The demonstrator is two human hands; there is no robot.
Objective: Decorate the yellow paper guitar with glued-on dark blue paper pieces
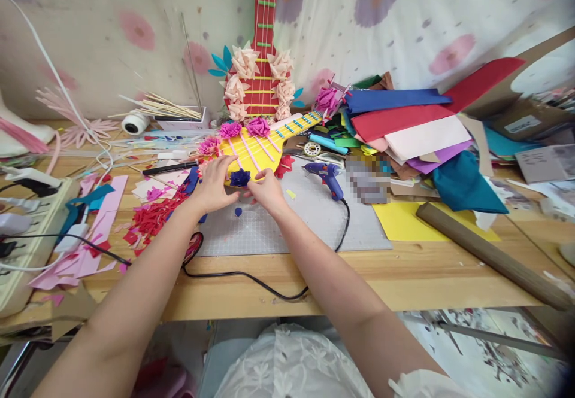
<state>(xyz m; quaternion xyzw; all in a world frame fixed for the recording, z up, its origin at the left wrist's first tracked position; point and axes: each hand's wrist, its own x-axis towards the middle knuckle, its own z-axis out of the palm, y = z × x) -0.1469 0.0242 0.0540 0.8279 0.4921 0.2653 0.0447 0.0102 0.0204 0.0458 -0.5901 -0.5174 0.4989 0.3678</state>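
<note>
With left hand (214, 187) curved open and right hand (268, 193) drawn in at thumb and fingertips, flanking blue flower (240, 177); cannot tell whether gripping its edge with right fingertips. Seen between both hands, at near edge of yellow guitar (251, 151). Just beyond left hand, on same guitar: pink flowers (230, 130). Beyond right hand: red flower (284, 166). Between wrists, on grey mat (287, 227): blue scrap (238, 212). Right of right hand: glue gun (330, 176), with cord (242, 274) passing under right forearm. Left of left hand: heaped red scraps (155, 221), with pen (169, 169) beyond. Farther beyond both hands, upright: red guitar (260, 96). Far right of right hand: brown tube (489, 254) across yellow sheet (399, 221). Far left of left hand: power strip (27, 248).
</note>
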